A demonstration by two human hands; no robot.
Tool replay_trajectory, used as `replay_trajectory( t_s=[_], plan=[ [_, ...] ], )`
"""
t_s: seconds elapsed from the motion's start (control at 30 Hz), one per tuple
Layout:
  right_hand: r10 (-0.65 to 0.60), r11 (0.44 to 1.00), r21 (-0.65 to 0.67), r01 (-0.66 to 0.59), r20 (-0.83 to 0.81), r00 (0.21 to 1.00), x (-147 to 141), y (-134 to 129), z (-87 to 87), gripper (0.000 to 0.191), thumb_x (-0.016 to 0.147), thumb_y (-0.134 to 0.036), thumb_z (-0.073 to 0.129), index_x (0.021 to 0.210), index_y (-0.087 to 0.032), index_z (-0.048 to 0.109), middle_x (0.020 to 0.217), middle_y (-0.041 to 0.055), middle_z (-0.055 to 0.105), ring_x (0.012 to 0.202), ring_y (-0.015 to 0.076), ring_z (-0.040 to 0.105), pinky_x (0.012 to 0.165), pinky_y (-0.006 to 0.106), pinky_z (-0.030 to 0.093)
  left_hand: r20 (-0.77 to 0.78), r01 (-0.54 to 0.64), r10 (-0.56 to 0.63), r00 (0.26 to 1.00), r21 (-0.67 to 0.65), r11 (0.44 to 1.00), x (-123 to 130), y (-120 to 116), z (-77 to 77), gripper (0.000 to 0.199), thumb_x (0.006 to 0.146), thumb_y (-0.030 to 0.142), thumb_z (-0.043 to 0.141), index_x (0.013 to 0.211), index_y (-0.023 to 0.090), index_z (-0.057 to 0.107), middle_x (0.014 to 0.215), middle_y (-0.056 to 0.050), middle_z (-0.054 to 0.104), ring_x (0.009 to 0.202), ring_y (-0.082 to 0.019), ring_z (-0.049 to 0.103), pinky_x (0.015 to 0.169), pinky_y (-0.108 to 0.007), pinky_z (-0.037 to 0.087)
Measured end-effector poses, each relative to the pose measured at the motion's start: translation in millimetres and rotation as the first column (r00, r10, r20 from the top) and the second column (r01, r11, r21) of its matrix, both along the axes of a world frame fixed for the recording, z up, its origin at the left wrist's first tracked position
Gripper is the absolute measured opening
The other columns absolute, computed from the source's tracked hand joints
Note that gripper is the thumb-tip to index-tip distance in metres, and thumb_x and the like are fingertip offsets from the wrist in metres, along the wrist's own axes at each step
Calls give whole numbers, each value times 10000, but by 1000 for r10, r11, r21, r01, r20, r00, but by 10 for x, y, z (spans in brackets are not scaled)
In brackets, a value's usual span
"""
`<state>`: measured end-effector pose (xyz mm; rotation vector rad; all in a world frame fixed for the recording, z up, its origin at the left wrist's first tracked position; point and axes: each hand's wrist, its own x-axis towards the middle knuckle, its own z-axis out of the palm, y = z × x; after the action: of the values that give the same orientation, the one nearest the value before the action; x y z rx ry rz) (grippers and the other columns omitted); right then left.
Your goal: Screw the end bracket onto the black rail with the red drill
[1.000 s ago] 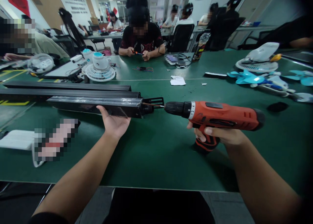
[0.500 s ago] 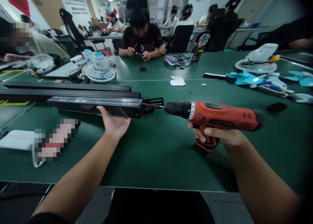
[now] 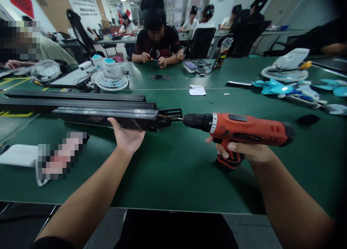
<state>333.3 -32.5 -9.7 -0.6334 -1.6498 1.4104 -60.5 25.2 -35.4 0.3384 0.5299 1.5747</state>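
Note:
My left hand point(image 3: 130, 138) supports a long black rectangular bar point(image 3: 130, 120) from below, thumb up along its near side and the other fingers hidden underneath. From the bar's right end sticks a black ribbed round fitting point(image 3: 165, 122), with a slotted black bracket point(image 3: 173, 113) behind it. My right hand point(image 3: 248, 151) is wrapped round the handle of a red and black cordless drill point(image 3: 249, 127), which points left. Its long thin bit point(image 3: 173, 118) reaches to the bar's end face; whether its tip is in a screw is too small to tell. The index finger sticks out near the trigger.
Two more black bars point(image 3: 81, 103) lie behind the held one. White and blue fan parts point(image 3: 111, 77) stand at the back left, with blue fan blades point(image 3: 273, 87) at the right. White paper point(image 3: 197, 90) lies mid-table. Across the table a person point(image 3: 157, 42) holds a screwdriver.
The index finger of my right hand has stretched out a little further from the drill's trigger. The bar and my left hand stay in place.

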Motion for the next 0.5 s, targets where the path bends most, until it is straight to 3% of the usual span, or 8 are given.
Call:
replay_trajectory(
  t_s=[0.2,0.37,0.5],
  plan=[
    [14,1000,6,-14,4,1000,-8,-1,30,337,1025,-377,917,1324,-230,872,1112,128,913,581,158,748,541,307,694,-4,19,-19,1000,5,1000,-19,10,-25,1013,954,1045,494,1687,361,642,1511,-95,831,1527,-356,699,1168,-458,629],
    [-3,1000,-13,4,17,1000,-3,-7,30,338,1016,-394,930,1310,-237,873,1076,121,910,579,171,756,554,327,703,-8,2,-2,1000,2,1000,1,-1,-10,1035,960,1046,473,1712,349,615,1511,-105,831,1553,-354,680,1171,-458,620],
    [-2,1000,-18,2,14,1000,10,-1,23,369,1009,-388,935,1337,-240,850,1169,150,920,579,172,756,543,336,707,-19,-30,29,999,-21,999,34,-17,29,979,995,1006,497,1678,323,648,1522,-108,828,1521,-342,704,1133,-434,631]
  ],
)
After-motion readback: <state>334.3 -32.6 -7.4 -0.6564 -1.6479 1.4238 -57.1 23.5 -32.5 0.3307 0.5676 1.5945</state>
